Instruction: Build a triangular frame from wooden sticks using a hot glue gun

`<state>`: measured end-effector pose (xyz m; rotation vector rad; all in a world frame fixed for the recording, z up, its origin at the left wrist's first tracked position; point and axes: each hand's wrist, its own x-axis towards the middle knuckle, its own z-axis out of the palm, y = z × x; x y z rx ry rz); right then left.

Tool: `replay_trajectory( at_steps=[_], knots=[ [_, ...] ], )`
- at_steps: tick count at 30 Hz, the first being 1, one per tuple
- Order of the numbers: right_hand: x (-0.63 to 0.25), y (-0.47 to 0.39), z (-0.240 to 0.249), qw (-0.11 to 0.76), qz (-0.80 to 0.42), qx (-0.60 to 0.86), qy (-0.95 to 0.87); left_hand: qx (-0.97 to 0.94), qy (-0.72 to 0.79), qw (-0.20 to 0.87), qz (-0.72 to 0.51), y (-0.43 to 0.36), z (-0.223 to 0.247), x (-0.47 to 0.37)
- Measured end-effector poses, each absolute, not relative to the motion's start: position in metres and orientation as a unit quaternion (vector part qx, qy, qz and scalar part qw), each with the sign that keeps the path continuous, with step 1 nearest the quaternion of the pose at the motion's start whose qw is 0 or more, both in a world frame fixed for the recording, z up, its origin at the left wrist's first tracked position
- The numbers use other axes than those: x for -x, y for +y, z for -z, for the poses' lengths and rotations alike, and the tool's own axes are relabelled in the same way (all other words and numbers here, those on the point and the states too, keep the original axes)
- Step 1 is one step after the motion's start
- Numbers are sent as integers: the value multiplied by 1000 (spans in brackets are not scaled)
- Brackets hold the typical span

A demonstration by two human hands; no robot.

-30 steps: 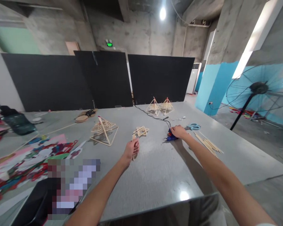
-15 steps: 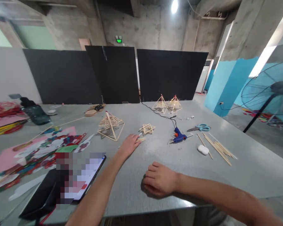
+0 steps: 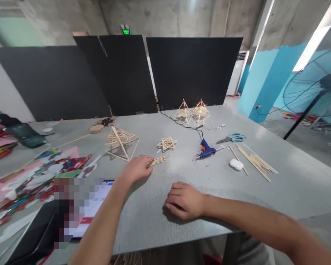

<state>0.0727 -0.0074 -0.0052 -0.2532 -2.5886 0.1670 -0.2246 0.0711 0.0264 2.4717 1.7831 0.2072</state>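
Note:
My left hand [image 3: 140, 167] is closed around one end of a small bundle of short wooden sticks [image 3: 157, 161], whose other ends point right. Curled on the grey table near its front edge is my right hand [image 3: 184, 200], its fingers bent under and nothing visible in them. Just beyond the bundle lies a star-shaped stick piece [image 3: 167, 144]. A stick pyramid [image 3: 121, 141] stands behind my left hand. Right of the star rests a blue glue gun [image 3: 207, 150] with a black cord.
Scissors [image 3: 234, 138], a white case [image 3: 236, 164] and loose long sticks [image 3: 255, 162] lie at the right. Two more pyramids [image 3: 191, 112] stand at the back. At the left are a phone [image 3: 99, 202], paper scraps [image 3: 52, 167] and a dark bottle [image 3: 23, 132].
My left hand has moved left and back towards the pyramid, with the sticks now showing between its fingers. My right hand stays on the table, and the view has tilted down slightly.

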Motion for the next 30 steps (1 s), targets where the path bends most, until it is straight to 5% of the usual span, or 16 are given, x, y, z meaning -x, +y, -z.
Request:
replay_trajectory(
  at_steps=[30],
  knots=[
    [-72,-6,9,281,-64,77,-954,-799,601,-21,-7,69,-36,209]
  ],
)
